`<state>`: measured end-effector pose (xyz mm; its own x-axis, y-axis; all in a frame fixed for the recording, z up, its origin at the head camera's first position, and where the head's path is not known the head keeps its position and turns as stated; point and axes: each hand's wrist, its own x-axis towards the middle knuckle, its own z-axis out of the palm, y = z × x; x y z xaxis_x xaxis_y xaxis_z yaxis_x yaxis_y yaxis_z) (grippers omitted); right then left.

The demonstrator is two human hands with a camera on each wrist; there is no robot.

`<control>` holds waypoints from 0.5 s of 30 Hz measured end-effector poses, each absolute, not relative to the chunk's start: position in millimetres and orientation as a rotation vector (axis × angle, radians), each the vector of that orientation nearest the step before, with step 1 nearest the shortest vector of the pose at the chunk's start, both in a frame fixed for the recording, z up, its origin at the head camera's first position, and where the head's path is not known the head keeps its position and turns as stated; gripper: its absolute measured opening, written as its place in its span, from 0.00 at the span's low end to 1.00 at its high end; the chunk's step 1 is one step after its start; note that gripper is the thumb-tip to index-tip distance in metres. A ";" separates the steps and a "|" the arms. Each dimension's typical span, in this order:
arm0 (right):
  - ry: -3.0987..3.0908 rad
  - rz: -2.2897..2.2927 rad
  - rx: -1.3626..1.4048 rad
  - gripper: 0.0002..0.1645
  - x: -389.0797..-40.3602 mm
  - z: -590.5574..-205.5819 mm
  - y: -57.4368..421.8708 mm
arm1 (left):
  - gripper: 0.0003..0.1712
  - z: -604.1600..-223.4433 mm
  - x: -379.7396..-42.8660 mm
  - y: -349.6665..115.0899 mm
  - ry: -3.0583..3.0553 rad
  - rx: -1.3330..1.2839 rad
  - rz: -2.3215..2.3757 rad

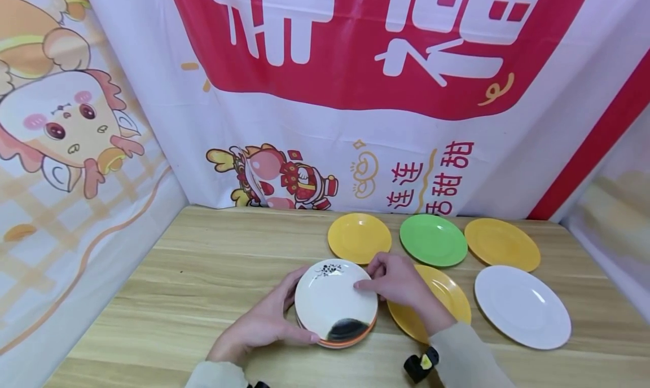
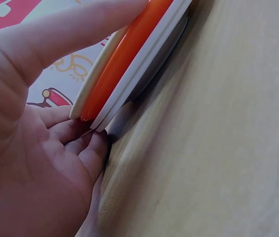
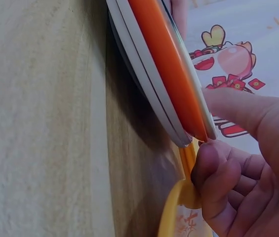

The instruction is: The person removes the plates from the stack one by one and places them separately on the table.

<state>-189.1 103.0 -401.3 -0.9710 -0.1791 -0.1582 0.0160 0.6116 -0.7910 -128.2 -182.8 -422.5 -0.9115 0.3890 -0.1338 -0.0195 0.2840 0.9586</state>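
Cloth (image 1: 355, 100), soft and lightly creased, hangs behind the work with red and white print and cartoon figures. Below it spreads a tabletop (image 1: 213, 275) of pale wood with streaky grain. On the wood sits a round stack of plates (image 1: 335, 286), glossy and smooth-rimmed: a whitish top plate with a small dark sprig and a brushed black patch, a bright orange rim (image 2: 129, 57) beneath it, then thin white rims (image 2: 144, 63) lowest.

The stack is between the two hands, toward the near side of the table; whether its base touches the wood is hard to tell. The left hand (image 1: 269, 317) grips its left side, thumb along the near edge, fingers curled in at the rims. The right hand (image 1: 403, 283) pinches the right edge, thumb over the top plate, bent fingers below.

To the right lie a white plate (image 1: 522, 307), a yellow plate (image 1: 501, 245) at the far corner, a green plate (image 1: 433, 240) and another yellow one (image 1: 359, 238) behind the stack. The right forearm crosses a nearer yellow plate (image 1: 453, 298), hiding part of it. A small black device (image 1: 421, 365) sits at the right wrist.
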 end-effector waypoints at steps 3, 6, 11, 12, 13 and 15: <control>2.619 -1.275 -0.135 0.18 -187.0 -400.5 102.1 | 0.73 -423.2 -128.2 -183.3 2.215 0.338 1.667; 2.623 -1.271 -0.132 0.16 -186.4 -400.5 101.9 | 0.73 -423.4 -128.2 -183.5 2.210 0.342 1.672; 2.617 -1.286 -0.144 0.16 -186.3 -401.7 103.6 | 0.73 -423.8 -127.9 -183.2 2.205 0.354 1.676; 2.615 -1.291 -0.148 0.16 -186.5 -402.2 103.9 | 0.73 -423.9 -127.9 -183.3 2.202 0.356 1.680; 2.612 -1.296 -0.149 0.16 -186.6 -402.4 104.0 | 0.73 -424.0 -127.9 -183.4 2.201 0.358 1.682; 2.605 -1.298 -0.150 0.15 -186.6 -403.0 104.1 | 0.73 -424.0 -127.9 -183.6 2.196 0.354 1.688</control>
